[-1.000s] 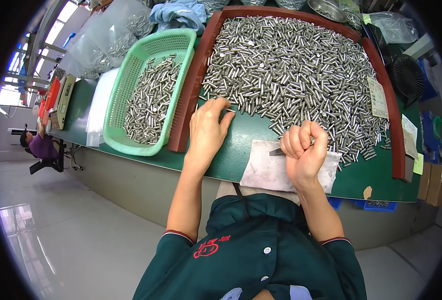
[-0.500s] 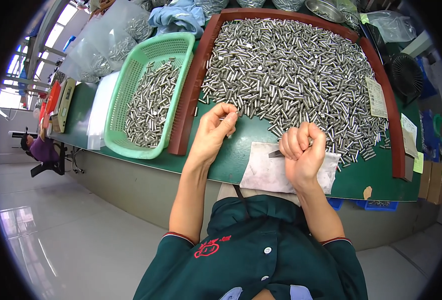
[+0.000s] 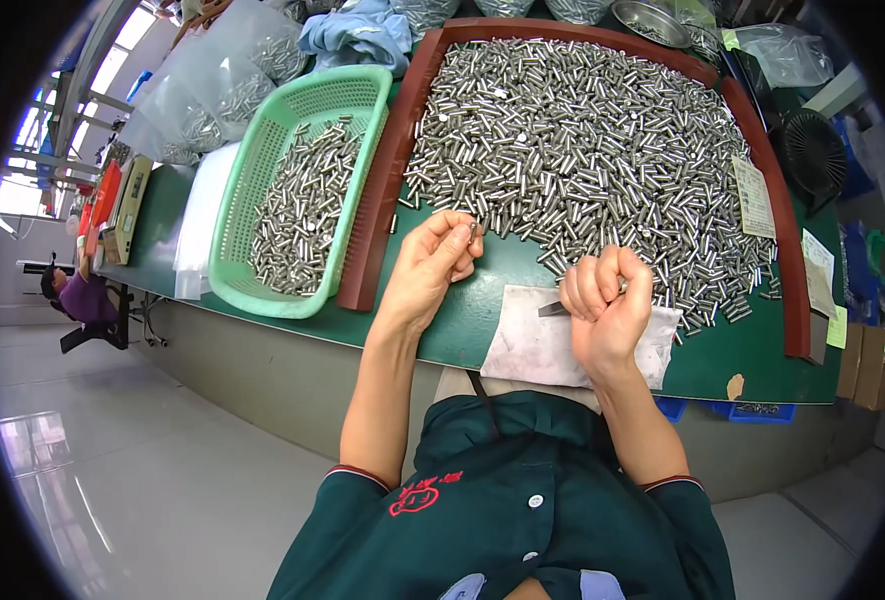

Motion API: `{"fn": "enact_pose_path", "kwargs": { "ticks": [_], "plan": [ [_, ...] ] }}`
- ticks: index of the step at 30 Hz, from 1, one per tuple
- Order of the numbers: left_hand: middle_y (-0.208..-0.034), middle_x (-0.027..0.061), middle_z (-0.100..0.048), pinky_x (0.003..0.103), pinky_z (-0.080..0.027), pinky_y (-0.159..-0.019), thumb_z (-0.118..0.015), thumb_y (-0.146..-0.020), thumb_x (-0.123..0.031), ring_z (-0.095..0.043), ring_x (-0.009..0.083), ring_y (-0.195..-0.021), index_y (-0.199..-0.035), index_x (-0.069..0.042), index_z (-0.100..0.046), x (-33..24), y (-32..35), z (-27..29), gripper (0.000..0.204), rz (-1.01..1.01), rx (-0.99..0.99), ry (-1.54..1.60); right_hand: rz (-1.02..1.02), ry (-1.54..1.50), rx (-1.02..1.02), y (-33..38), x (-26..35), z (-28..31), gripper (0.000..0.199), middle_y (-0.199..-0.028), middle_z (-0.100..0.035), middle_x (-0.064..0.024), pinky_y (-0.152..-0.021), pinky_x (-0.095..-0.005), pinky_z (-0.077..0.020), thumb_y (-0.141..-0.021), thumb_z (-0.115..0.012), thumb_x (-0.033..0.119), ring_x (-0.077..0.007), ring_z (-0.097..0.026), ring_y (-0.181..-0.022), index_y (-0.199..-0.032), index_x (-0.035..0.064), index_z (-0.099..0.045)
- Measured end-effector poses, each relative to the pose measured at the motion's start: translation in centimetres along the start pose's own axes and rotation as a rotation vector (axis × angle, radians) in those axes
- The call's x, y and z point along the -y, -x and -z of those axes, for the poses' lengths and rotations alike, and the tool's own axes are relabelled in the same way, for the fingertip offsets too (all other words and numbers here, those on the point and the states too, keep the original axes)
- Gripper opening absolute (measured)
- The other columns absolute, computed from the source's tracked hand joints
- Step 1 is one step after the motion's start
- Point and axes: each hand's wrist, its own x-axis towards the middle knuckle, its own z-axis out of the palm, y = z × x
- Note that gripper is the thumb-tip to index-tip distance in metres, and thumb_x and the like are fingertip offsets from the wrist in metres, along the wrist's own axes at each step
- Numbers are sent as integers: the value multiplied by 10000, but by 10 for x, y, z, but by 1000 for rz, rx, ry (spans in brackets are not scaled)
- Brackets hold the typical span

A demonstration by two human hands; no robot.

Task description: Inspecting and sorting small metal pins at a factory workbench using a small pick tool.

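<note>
Between the thumb and fingers of my left hand [image 3: 431, 264] is a small metal pin [image 3: 474, 231], held just in front of the pile. My right hand [image 3: 611, 305] is closed on a tool with a flat grey metal end [image 3: 553, 309] that pokes out on its left side; the fingers hide the rest. Under that hand lies a stained white cloth [image 3: 525, 345]. A broad pile of short shiny metal pins [image 3: 573, 130] spreads on the green table beyond both hands.
A dark red frame [image 3: 371, 225] borders the pile. To its left stands a green plastic basket [image 3: 231, 225] with more pins. Bags of pins [image 3: 233, 95] and a blue cloth [image 3: 358, 38] lie behind. A black fan [image 3: 813, 148] is at right; a seated person [image 3: 88, 295] is far left.
My left fingers have shifted and curled slightly, and the pin now shows upright at their tips. The right hand stays in place.
</note>
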Motion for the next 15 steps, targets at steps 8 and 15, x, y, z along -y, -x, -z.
{"fn": "enact_pose_path", "kwargs": {
  "ticks": [8,15],
  "plan": [
    [-647,23,-462,166,-262,-451,-453,-890,-167,-325,48,-509,-894,-26,-500,-2,1,-1,149,21,-11,-4,3,1,3,0,0,0,342,-412,-254,6,-372,-243,-152,-864,-302,209,-78,-165,-370,-540,103,-284],
    [-644,30,-484,162,-258,-432,-444,-895,-172,-334,38,-494,-915,-17,-511,-2,1,0,170,12,20,90,1,-1,-3,0,0,-1,348,-412,-251,9,-372,-241,-150,-865,-299,209,-76,-162,-371,-534,105,-281]
  ]
}}
